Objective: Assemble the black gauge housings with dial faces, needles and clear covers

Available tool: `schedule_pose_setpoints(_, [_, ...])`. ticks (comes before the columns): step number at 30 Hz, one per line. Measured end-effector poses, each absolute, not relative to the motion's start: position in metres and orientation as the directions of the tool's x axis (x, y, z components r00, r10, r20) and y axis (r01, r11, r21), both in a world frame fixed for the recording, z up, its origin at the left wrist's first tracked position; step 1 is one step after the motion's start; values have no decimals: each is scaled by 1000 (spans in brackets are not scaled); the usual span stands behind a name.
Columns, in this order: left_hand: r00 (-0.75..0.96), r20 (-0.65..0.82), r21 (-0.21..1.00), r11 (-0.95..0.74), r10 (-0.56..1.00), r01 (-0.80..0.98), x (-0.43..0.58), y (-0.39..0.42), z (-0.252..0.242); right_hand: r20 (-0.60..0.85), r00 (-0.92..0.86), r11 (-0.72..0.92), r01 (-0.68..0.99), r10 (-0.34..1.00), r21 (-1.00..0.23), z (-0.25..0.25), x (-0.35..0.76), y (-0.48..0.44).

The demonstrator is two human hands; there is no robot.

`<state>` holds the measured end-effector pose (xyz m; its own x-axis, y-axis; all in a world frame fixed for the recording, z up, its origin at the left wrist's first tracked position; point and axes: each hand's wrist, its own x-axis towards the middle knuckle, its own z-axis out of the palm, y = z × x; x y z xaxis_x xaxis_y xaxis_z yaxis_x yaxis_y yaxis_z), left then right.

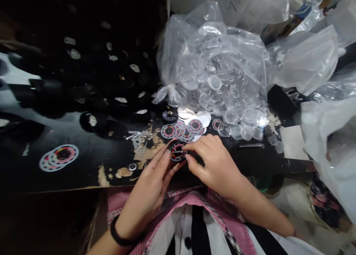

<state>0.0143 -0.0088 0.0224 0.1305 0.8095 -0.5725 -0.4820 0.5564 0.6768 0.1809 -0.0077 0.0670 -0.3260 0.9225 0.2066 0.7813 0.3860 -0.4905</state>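
Observation:
A small round gauge (177, 155) with a black, red and yellow dial sits in my left hand (158, 166), whose fingers and thumb wrap its left side and underside. On the dial face lies a thin white needle (175, 151). My right hand (213, 158) reaches in from the right, index finger and thumb pinched at the needle's right end; the exact contact is partly hidden. Just beyond the hands are loose printed dial discs (168, 131) and plain white discs (204, 118). A pile of white needles (140, 139) lies to the left.
Behind sits a large clear bag (214, 55) full of transparent round covers (230, 116). Black round cases (93, 121) with metal parts crowd the left. Two dial discs (63, 155) overlap near the left front. A small round part (132, 167) lies near the black table's (78, 181) front edge.

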Motion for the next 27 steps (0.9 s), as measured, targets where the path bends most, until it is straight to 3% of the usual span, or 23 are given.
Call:
schedule_pose_setpoints(5, [125,-558,713,551,820,-435,7,-10,15,248,-425,483,836,870,-262,49,152,9])
schedule_pose_setpoints(7, [127,-566,702,557,815,-444,7,-10,14,264,-422,483,842,867,-241,48,149,11])
schedule_pose_setpoints(11, [95,-627,629,575,773,-523,10,-10,15,155,-321,357,851,934,-385,57,141,11])
schedule_pose_setpoints(15, [29,-584,725,537,811,-432,4,-5,11,-53,-286,189,749,957,-636,65,146,20])
schedule_pose_setpoints(18, [51,-550,729,509,833,-458,-1,-1,9,13,-191,135,642,981,-755,58,169,44])
schedule_pose_setpoints(21, [46,-572,675,502,819,-541,0,-1,8,208,177,-17,801,962,-598,41,196,80])
schedule_pose_setpoints(24, [97,-601,633,547,793,-548,2,-3,9,231,212,-86,885,950,-457,28,215,104])
schedule_pose_setpoints(27, [134,-601,590,551,788,-590,2,-2,11,288,210,-55,883,934,-466,30,221,100])
